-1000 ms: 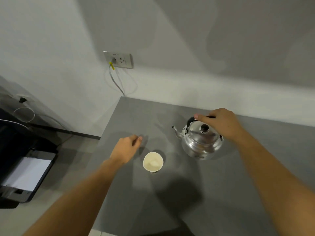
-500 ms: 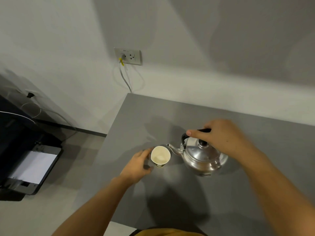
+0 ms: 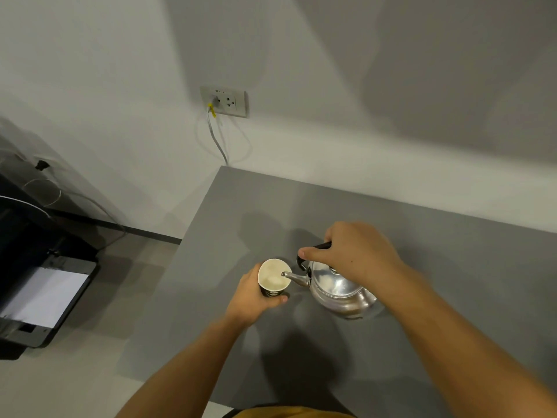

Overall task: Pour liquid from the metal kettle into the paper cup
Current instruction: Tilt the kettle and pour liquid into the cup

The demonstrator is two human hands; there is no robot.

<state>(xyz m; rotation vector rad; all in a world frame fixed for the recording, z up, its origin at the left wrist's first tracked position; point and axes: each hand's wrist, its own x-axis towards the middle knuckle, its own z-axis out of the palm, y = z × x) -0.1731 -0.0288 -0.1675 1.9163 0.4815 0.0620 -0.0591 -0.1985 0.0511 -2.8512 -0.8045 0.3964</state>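
Observation:
A shiny metal kettle (image 3: pixel 340 289) hangs tilted to the left over the grey table (image 3: pixel 452 267). My right hand (image 3: pixel 358 254) is closed around its black handle. The spout tip reaches over the rim of the paper cup (image 3: pixel 272 277), a white-lined cup with a dark outside. My left hand (image 3: pixel 253 297) wraps the cup's side from the left and holds it. Whether liquid is flowing from the spout cannot be made out. The kettle's lid knob is mostly hidden under my right hand.
The table's left edge runs close to the cup, with floor beyond it. A black printer (image 3: pixel 39 285) with white paper sits on the floor at the left. A wall socket (image 3: pixel 224 101) with a cable hangs above the table's far corner.
My left hand has closed around the cup. My right hand has lifted and tipped the kettle leftward, so its spout now sits over the cup's rim.

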